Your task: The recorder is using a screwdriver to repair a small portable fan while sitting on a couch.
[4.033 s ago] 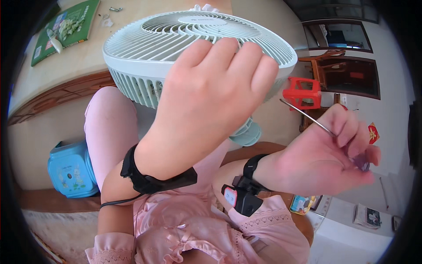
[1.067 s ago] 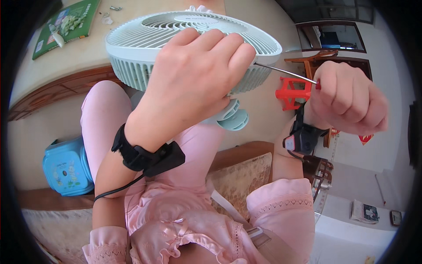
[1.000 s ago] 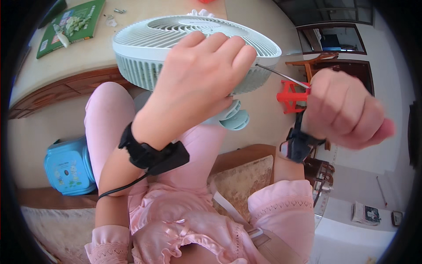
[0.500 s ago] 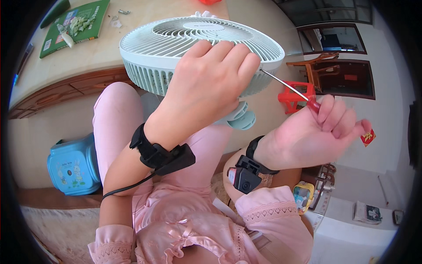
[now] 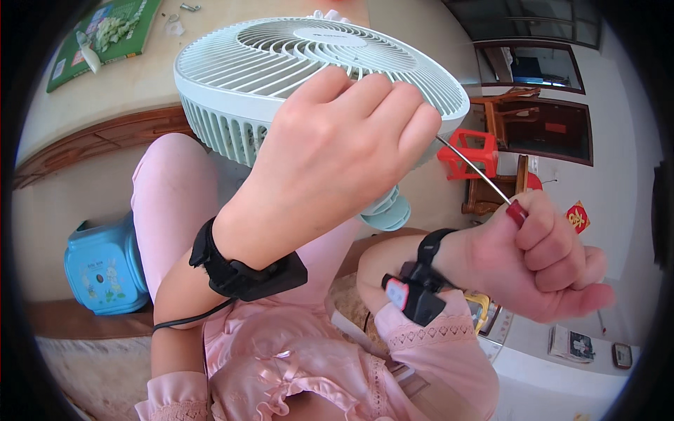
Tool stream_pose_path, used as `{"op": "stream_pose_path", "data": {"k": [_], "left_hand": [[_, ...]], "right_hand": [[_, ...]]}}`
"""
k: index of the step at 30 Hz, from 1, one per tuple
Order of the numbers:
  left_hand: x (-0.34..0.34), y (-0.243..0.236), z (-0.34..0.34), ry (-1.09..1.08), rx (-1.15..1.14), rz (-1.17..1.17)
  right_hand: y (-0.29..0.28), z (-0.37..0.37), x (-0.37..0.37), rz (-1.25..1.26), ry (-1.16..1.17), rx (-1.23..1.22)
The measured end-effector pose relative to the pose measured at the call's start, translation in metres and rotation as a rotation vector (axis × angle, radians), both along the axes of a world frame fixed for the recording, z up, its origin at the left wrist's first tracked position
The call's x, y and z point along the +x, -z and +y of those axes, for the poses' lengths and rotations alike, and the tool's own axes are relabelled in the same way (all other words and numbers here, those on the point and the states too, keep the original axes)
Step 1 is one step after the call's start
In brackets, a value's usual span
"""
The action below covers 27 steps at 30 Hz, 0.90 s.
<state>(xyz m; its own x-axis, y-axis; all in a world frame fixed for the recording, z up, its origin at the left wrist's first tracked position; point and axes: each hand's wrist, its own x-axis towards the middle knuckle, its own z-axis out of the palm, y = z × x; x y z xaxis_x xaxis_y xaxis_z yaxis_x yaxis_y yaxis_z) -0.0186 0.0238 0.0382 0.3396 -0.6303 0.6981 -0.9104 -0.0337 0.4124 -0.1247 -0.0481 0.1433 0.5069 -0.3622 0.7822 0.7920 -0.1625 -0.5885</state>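
A pale mint-green fan head [image 5: 232, 105] with a round slatted grille tilts in front of me above my knees. My left hand [image 5: 351, 140] is closed over its near rim, fingers curled onto the grille. My right hand [image 5: 547, 259] is wrapped round the dark red handle of a screwdriver [image 5: 479, 172]. The thin metal shaft slants up and left to the fan's right rim beside my left knuckles; its tip contact is hard to make out. Below my left wrist, a round mint knob [image 5: 388, 215] of the fan shows; the rest of its stand is hidden.
On the pale table [image 5: 105, 123] at far left lie a green book [image 5: 133, 45], a white tube [image 5: 89, 55] and small metal parts [image 5: 189, 7]. A blue stool [image 5: 105, 266] stands by my left leg. A red stool [image 5: 484, 151] and wooden chairs [image 5: 502, 116] stand beyond the fan.
The right hand has moved right and down and turned, still gripping the screwdriver. The fan and left hand appear slightly closer, and the fan's right rim has shifted right.
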Motion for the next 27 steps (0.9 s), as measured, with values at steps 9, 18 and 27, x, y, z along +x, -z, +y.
{"op": "stream_pose_path", "data": {"k": [9,18,27], "left_hand": [[-0.001,0.006,-0.001,-0.021,-0.006,-0.008],[-0.005,-0.004,0.005,0.01,-0.064,0.025],[-0.01,-0.02,0.012,0.063,-0.093,-0.115]], "right_hand": [[0.006,-0.023,0.008,0.026,-0.436,-0.279],[0.006,-0.015,-0.039,0.315,0.906,-0.73],[-0.028,-0.042,-0.066,0.864,0.76,-0.926]]}}
